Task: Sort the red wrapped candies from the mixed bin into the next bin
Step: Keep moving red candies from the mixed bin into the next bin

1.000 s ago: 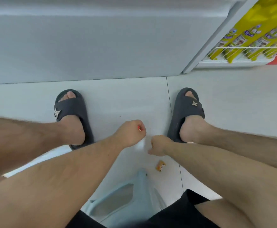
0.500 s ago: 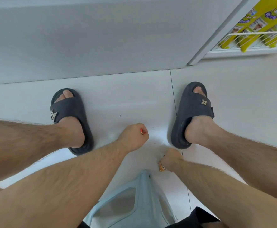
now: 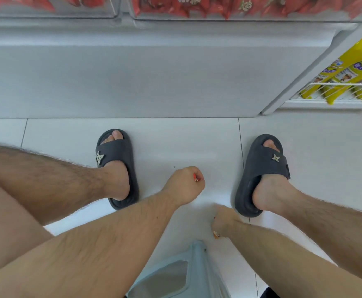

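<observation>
My left hand [image 3: 183, 187] is a closed fist above the floor between my feet, and it grips a red wrapped candy [image 3: 196, 178] whose end sticks out by the thumb. Lower and to the right, my right hand [image 3: 224, 221] is down at the floor tiles with its fingers curled over an orange wrapped candy [image 3: 216, 234]; only the wrapper's edge shows below the hand. Along the top edge two clear bins hold red wrapped candies, the left bin [image 3: 51, 15] and the right bin [image 3: 229, 17].
My feet in dark slides [image 3: 116, 166] [image 3: 261, 175] stand on white tiles. A grey cabinet front [image 3: 132, 78] rises under the bins. A wire rack with yellow packets [image 3: 343, 82] is at the right. A pale blue plastic stool [image 3: 188, 274] is beneath me.
The view has tilted up, bringing the bins into sight. My right hand dropped from beside the left fist down onto the orange candy on the floor. The left fist has held still.
</observation>
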`<control>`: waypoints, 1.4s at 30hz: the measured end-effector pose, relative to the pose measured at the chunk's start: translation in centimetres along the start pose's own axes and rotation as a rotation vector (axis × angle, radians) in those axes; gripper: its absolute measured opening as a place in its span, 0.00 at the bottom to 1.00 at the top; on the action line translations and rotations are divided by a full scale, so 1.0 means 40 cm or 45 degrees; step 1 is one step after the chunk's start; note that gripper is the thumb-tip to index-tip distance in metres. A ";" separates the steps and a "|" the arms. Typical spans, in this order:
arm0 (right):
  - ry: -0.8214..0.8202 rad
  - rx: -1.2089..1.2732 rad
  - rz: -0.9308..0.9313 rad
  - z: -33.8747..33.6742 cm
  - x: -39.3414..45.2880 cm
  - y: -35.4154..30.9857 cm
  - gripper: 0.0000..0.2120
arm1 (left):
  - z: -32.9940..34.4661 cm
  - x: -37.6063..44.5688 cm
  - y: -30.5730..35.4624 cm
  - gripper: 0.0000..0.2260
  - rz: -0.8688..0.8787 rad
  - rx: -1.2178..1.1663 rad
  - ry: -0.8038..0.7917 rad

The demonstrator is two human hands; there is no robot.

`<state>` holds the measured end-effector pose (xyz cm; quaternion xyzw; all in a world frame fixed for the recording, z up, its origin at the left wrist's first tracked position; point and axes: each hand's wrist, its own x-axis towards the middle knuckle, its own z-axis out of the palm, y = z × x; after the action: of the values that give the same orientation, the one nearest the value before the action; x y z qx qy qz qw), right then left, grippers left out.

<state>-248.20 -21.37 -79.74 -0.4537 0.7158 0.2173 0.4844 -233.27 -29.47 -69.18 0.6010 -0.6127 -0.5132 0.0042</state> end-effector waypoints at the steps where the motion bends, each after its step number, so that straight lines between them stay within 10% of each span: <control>1: -0.014 -0.003 -0.005 -0.012 -0.014 -0.005 0.14 | -0.010 -0.002 0.009 0.04 0.016 -0.006 0.006; 13: 0.259 1.260 -0.322 -0.365 -0.402 -0.123 0.18 | -0.193 -0.075 0.193 0.06 0.080 -0.537 0.215; 33: 0.978 1.644 -0.880 -0.927 -0.835 -0.299 0.12 | -0.534 -0.284 0.604 0.05 0.822 -0.528 0.527; 39: 1.085 1.697 -0.715 -1.049 -0.758 -0.272 0.04 | -0.602 -0.201 0.652 0.14 0.913 -0.122 0.709; 42: 1.479 1.626 -0.659 -1.082 -0.732 -0.251 0.19 | -0.635 -0.168 0.695 0.14 0.930 0.339 0.765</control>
<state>-257.56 -45.96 -33.51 -0.2835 0.7077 -0.6010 0.2400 -235.96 -47.24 -35.45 0.4638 -0.8153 -0.1994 0.2837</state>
